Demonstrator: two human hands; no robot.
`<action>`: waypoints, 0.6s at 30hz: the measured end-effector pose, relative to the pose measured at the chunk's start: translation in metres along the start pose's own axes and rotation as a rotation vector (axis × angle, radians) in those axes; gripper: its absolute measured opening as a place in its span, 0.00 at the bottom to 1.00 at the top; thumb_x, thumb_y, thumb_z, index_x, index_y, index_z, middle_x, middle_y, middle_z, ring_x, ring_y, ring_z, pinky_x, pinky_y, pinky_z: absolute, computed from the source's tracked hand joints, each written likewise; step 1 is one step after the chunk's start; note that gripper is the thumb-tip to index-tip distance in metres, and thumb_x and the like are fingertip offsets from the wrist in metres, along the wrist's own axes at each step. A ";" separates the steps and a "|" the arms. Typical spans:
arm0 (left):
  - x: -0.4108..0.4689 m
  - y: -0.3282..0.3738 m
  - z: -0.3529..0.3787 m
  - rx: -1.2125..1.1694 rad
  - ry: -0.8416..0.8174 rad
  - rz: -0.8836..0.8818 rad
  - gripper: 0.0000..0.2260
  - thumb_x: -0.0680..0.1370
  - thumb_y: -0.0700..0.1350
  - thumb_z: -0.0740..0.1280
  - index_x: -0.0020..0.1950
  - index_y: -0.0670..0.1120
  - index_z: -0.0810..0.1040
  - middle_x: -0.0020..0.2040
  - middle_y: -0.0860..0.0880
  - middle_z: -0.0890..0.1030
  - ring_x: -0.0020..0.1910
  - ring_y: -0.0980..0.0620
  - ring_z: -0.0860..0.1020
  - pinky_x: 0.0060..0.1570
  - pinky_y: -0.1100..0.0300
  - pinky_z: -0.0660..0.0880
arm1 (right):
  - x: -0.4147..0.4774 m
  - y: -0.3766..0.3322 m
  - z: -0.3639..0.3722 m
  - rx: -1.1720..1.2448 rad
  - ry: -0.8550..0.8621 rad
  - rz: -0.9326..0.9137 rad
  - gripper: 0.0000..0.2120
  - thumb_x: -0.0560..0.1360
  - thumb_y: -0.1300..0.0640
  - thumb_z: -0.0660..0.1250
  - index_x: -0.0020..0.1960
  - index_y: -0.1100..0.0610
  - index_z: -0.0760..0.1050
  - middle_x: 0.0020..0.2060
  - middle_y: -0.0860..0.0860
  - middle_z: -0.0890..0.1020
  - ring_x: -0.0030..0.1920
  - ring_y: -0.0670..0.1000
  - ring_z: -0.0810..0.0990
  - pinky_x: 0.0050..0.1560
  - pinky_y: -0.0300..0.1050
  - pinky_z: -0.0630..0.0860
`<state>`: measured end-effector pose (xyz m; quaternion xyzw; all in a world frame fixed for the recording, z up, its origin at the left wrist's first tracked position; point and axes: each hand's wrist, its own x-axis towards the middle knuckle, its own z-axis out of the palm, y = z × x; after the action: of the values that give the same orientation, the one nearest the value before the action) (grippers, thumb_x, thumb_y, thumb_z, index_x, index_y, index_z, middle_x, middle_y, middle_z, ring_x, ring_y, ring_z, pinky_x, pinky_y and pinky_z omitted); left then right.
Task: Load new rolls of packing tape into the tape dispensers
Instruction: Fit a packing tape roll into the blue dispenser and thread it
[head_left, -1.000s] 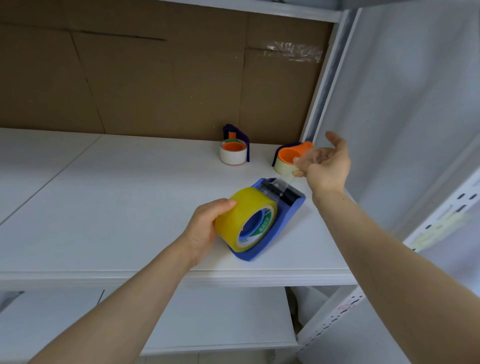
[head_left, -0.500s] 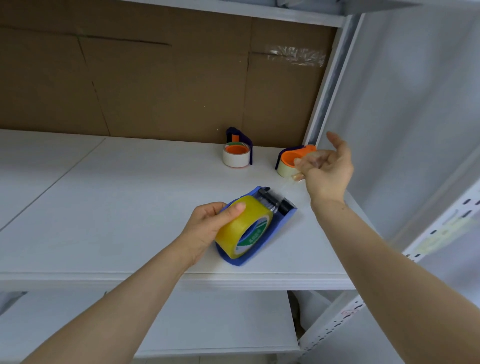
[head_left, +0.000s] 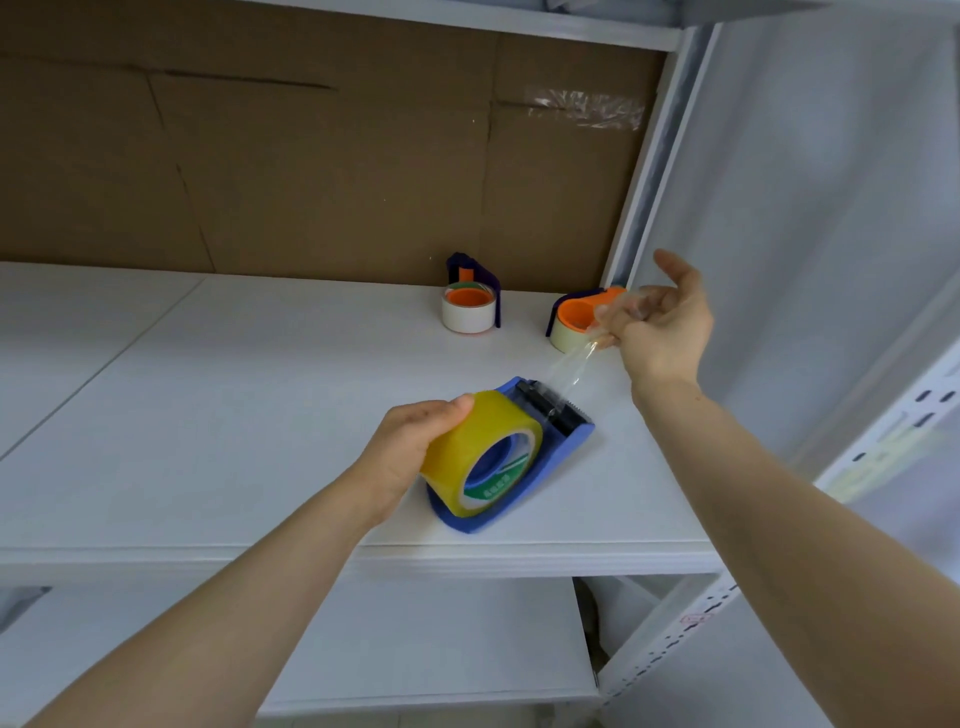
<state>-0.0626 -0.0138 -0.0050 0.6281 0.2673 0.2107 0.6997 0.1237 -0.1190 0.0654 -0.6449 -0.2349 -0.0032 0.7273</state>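
A blue tape dispenser (head_left: 550, 457) lies on the white shelf (head_left: 234, 415) near its front edge. A yellow roll of packing tape (head_left: 478, 452) sits on the dispenser's hub. My left hand (head_left: 415, 452) grips the roll from the left, thumb on top. A clear strip of tape (head_left: 569, 371) runs from the dispenser's black cutter end up to my right hand (head_left: 660, 327), which pinches the strip's free end above and right of the dispenser.
Two more dispensers with orange hubs and pale tape rolls stand at the back: one (head_left: 470, 304) upright, one (head_left: 576, 319) by the shelf post (head_left: 649, 171). Brown cardboard (head_left: 311, 156) backs the shelf. A lower shelf (head_left: 415, 639) lies beneath.
The dispenser with its roll has been set flatter on the shelf. My right hand has drawn the clear strip up and out from the cutter end.
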 end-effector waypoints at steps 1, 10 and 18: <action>-0.001 0.003 0.001 0.024 0.013 -0.001 0.27 0.66 0.61 0.70 0.51 0.39 0.81 0.49 0.40 0.83 0.51 0.42 0.80 0.56 0.50 0.75 | 0.001 -0.003 0.001 0.008 0.006 -0.018 0.33 0.67 0.78 0.66 0.67 0.58 0.66 0.31 0.50 0.71 0.37 0.57 0.78 0.30 0.46 0.79; 0.005 0.009 0.003 0.083 0.222 -0.042 0.21 0.69 0.62 0.69 0.36 0.43 0.76 0.30 0.47 0.78 0.30 0.50 0.77 0.36 0.61 0.76 | 0.017 -0.003 -0.006 0.050 0.077 0.103 0.31 0.68 0.78 0.67 0.67 0.60 0.66 0.32 0.49 0.70 0.30 0.48 0.76 0.37 0.48 0.82; 0.004 0.003 0.000 -0.126 0.325 -0.066 0.18 0.72 0.58 0.69 0.33 0.45 0.74 0.24 0.50 0.77 0.28 0.52 0.77 0.31 0.62 0.76 | 0.014 0.020 -0.014 0.309 -0.034 0.621 0.12 0.69 0.71 0.71 0.48 0.62 0.71 0.42 0.54 0.77 0.35 0.48 0.79 0.35 0.40 0.80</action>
<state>-0.0593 -0.0103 -0.0025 0.5315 0.3837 0.3025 0.6919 0.1474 -0.1248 0.0511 -0.5680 -0.0370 0.2645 0.7785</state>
